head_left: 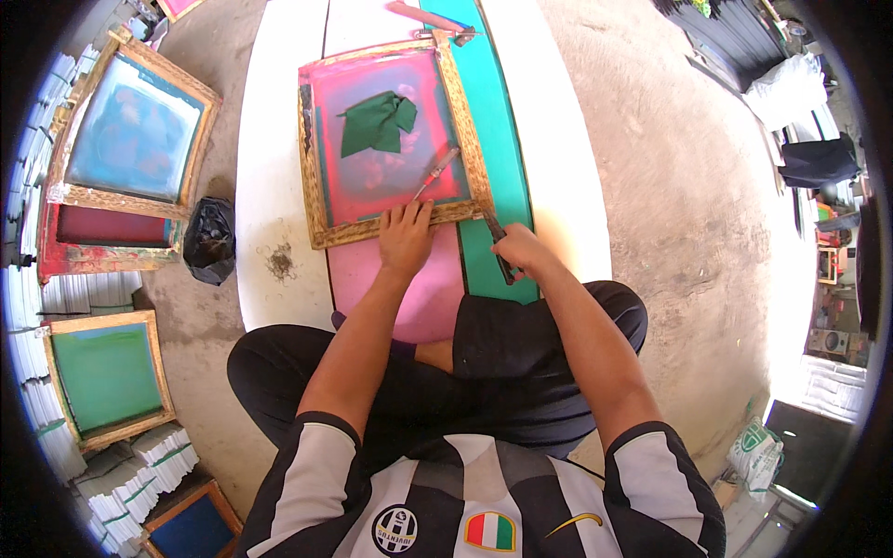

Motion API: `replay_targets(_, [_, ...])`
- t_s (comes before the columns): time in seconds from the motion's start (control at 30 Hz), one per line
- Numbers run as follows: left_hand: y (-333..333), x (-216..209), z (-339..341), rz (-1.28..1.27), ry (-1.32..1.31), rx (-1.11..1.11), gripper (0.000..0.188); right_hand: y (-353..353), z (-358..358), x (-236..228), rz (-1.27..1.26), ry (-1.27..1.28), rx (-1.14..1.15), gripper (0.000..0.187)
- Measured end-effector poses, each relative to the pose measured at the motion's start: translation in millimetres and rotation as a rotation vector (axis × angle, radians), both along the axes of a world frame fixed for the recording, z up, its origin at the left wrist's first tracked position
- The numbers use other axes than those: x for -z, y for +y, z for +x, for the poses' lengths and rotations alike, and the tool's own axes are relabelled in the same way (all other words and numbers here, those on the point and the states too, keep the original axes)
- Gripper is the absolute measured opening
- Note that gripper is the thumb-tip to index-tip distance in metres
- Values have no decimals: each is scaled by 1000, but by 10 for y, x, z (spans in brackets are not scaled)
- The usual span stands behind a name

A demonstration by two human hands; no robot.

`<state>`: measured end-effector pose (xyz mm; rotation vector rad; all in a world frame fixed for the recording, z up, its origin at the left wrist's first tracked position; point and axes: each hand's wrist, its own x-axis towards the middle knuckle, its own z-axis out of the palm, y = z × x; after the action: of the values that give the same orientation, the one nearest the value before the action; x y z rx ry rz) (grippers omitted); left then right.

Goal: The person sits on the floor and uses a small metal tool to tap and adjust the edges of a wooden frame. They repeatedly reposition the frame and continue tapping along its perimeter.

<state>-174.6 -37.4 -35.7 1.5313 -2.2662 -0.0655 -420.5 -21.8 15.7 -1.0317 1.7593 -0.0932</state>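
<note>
In front of me lies a wooden screen-printing frame (477,167) with pink and grey mesh. Flat across its near rail is my left hand (406,237), fingers stretched out over the wood. A screwdriver (446,162) rests on the mesh, its shaft pointing toward those fingers. A crumpled dark green cloth (374,126) sits on the middle of the mesh. My right hand (523,249) is closed around dark-handled pliers (503,256), whose jaws meet the frame's near right corner. Exactly what the jaws grip is too small to make out.
The frame lies on a long white board (567,177) with pink and green strips. A long tool (433,19) lies beyond it. Left of the board are a black plastic bag (210,240), a blue-mesh frame (139,130), a green-mesh frame (107,377) and paper stacks (139,474).
</note>
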Motion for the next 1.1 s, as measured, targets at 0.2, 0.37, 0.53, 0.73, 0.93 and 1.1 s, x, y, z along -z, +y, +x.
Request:
replay_targets(0.2, [25,15,-11,-17,67,-15,53,24,150,-105,67,51,59,23])
replay_targets(0.37, [19,17,-33,-11,49,-28,51,-7,222,-102,44,150,32,28])
replay_targets(0.53, [12,49,-60,25,72,-52,49,-48,375,-270,29,230,19,29])
replay_targets(0.73, [24,6,-69,-26,107,-67,39,-66,565,-518,41,316,4,26])
replay_targets(0.93, [20,25,-79,-27,141,-66,37,-88,617,-607,9,371,-73,32])
replay_targets(1.1, [24,88,-100,-3,144,-79,38,-121,695,-676,0,378,-122,32])
